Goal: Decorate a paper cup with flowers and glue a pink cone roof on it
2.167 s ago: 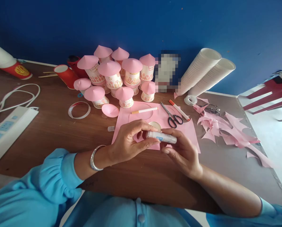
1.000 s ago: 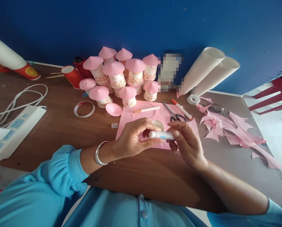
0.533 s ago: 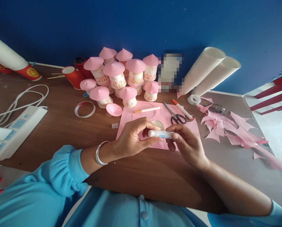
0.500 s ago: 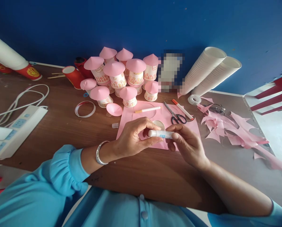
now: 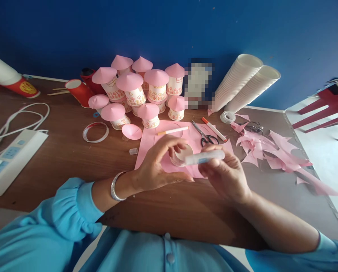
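Gripping a smooth cylindrical plastic tube (image 5: 204, 157), right fingers (image 5: 220, 168) (left fingers (image 5: 174, 176) curved, parted).

A blurred white tube (image 5: 205, 157) in the right hand (image 5: 227, 174)
The left hand (image 5: 155, 161) curves open beside it; scissors (image 5: 203, 135) lie on pink paper (image 5: 146, 141), with pink-coned cups (image 5: 130, 82) standing beyond on the tabletop (image 5: 106, 160).

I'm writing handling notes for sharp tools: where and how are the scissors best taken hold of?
By the black handle loops, I'd say, coming from above on the person's side. The scissors lie flat on pink paper, loops toward the person and blades pointing toward the blue wall. The right hand, holding a white tube, partly hides the loops, so it should probably shift first.
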`<action>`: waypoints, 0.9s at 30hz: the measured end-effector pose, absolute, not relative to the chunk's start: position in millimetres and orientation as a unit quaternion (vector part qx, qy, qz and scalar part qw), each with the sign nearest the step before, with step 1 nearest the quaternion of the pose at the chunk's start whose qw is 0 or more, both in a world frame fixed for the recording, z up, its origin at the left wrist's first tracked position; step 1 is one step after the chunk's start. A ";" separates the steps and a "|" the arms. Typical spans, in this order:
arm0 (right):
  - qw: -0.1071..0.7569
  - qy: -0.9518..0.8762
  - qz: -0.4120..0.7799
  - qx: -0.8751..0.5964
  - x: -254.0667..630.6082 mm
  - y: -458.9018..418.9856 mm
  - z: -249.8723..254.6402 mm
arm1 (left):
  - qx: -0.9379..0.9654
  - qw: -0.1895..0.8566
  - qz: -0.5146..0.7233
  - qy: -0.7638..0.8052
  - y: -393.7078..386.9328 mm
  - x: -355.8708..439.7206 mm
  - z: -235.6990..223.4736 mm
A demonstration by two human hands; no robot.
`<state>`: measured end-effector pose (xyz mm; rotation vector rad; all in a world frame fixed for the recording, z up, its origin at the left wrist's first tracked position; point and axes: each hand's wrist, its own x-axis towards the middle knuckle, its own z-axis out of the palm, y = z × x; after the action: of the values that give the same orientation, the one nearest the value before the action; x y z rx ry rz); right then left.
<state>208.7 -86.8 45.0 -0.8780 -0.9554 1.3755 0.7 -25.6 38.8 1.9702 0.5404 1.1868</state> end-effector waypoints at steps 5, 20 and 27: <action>0.659 -0.503 0.386 -0.405 221.8 -71.7 50.6 | 0.797 0.313 0.440 0.271 -18.5 0.8 18.0; 0.482 -0.667 0.270 -0.500 228.3 -71.7 44.7 | 0.876 0.273 0.253 0.306 -20.9 9.0 11.2; 0.470 -0.671 0.256 -0.513 228.1 -69.7 45.6 | 0.887 0.240 0.261 0.296 -23.1 7.5 12.3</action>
<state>228.1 -69.7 45.6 -1.2579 -1.6452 0.6277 7.5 -23.1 12.3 2.4282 0.8100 0.7148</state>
